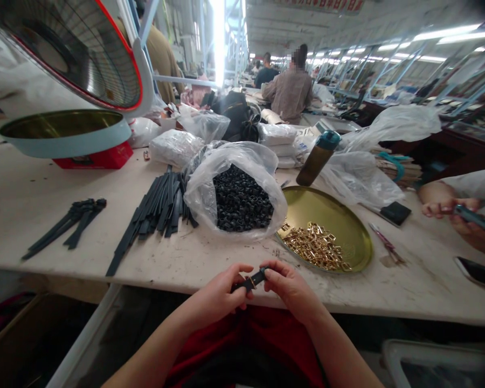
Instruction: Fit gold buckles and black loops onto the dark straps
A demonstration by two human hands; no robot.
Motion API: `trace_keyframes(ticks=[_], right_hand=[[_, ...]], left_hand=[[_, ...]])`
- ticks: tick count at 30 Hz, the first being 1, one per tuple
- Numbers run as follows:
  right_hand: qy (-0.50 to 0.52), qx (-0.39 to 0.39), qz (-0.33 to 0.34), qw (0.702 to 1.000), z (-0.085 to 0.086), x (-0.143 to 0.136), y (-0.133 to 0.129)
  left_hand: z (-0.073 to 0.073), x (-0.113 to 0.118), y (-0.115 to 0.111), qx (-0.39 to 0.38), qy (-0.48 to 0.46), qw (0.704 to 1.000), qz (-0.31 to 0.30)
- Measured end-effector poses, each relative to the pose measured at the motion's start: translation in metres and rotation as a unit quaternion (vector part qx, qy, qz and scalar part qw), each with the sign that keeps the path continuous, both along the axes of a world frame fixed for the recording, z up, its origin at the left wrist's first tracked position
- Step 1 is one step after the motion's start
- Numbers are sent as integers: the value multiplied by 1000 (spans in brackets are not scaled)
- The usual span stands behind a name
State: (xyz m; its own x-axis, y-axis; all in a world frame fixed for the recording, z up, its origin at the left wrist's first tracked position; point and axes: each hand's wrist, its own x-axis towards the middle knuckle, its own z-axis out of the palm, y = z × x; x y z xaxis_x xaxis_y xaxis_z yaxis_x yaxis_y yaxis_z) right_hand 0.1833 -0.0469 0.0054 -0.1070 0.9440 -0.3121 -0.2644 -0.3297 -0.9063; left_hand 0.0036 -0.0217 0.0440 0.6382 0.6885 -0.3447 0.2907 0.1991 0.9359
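Note:
Just in front of the table's near edge, a short black strap (248,283) with a small gold buckle (252,282) on it spans both hands. My left hand (226,288) is closed round the strap's left part. Thumb and fingers of my right hand (285,283) pinch its right end. Beyond them stands an open clear plastic bag (198,188) full of small black loops (242,202). To its right, many gold buckles (317,245) lie in a round gold tray (353,231). Left of the bag is a pile of flat black straps (157,205).
Several more straps (75,221) lie at the left, near a scale with a round pan (68,134) and a fan (76,54). A bottle (317,159) stands behind the tray. Tweezers (383,240), a phone (479,272) and a co-worker's hands (456,210) are at the right.

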Motion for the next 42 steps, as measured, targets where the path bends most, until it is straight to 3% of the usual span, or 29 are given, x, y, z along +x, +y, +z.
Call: trace_keyframes(ticks=[5, 10, 13, 21, 27, 30, 33, 35, 38, 40, 42], right_hand=[[24, 6, 8, 1000, 2, -10, -6], [122, -40, -20, 991, 3, -17, -8], [138, -85, -9, 987, -2, -22, -9], [202, -157, 86, 963, -9, -19, -9], [203, -136, 95, 965, -3, -18, -12], [180, -119, 68, 974, -1, -17, -15], [116, -89, 17, 989, -3, -15, -16], [21, -60, -32, 997, -7, -13, -17], [-138, 6, -92, 986, -11, -11, -20], [-199, 50, -61, 977, -10, -9, -23], [-235, 81, 19, 969, -6, -6, -29]], left_hand=[[-5, 3, -1, 23, -11, 997, 74], [-9, 5, -2, 18, 6, 995, 95], [-12, 6, -3, 38, 18, 994, 99], [-12, 5, 3, 109, 185, 974, 68], [-5, 7, 3, 122, 212, 968, 52], [0, 8, -1, 99, 189, 975, 59], [5, 7, -7, 46, 108, 991, 69], [6, 6, -10, 8, 52, 996, 77], [3, 5, -15, -31, 1, 997, 75], [0, 4, -18, -41, -12, 996, 77], [-1, 4, -21, -57, -16, 995, 78]])
